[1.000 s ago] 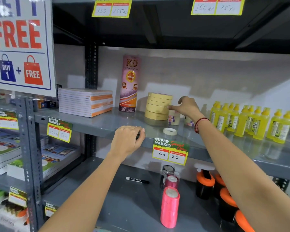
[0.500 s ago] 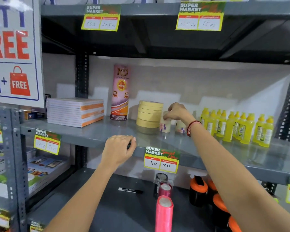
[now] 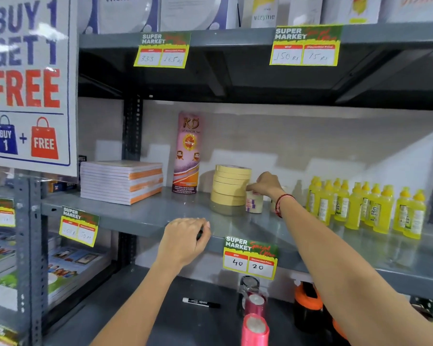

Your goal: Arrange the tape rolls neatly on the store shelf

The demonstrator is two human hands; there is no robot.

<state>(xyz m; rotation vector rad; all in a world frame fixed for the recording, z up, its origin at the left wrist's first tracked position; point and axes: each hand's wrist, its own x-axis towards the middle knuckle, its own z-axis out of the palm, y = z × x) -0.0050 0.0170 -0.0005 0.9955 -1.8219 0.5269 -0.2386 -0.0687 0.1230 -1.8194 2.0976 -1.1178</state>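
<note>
A stack of several wide cream masking tape rolls [image 3: 231,186] stands on the grey middle shelf [image 3: 145,213]. Right beside it is a short stack of small white tape rolls [image 3: 254,204]. My right hand [image 3: 266,186] reaches in from the right and pinches the top roll of that small stack. A tall pink KD tape tube [image 3: 188,153] stands upright left of the cream stack. My left hand [image 3: 185,239] rests at the shelf's front edge, its fingers curled around a small dark object that is mostly hidden.
A pile of notebooks [image 3: 121,182] lies at the shelf's left, and yellow bottles [image 3: 365,206] crowd its right. On the lower shelf lie a black marker [image 3: 201,302], pink ribbon rolls [image 3: 255,328] and orange-black items [image 3: 308,308]. A price tag [image 3: 250,257] hangs from the edge.
The small loose roll that lay in front of the stacks a second ago is no longer there. My right hand stays at the small white stack; my left hand has not moved. The view tilted up.
</note>
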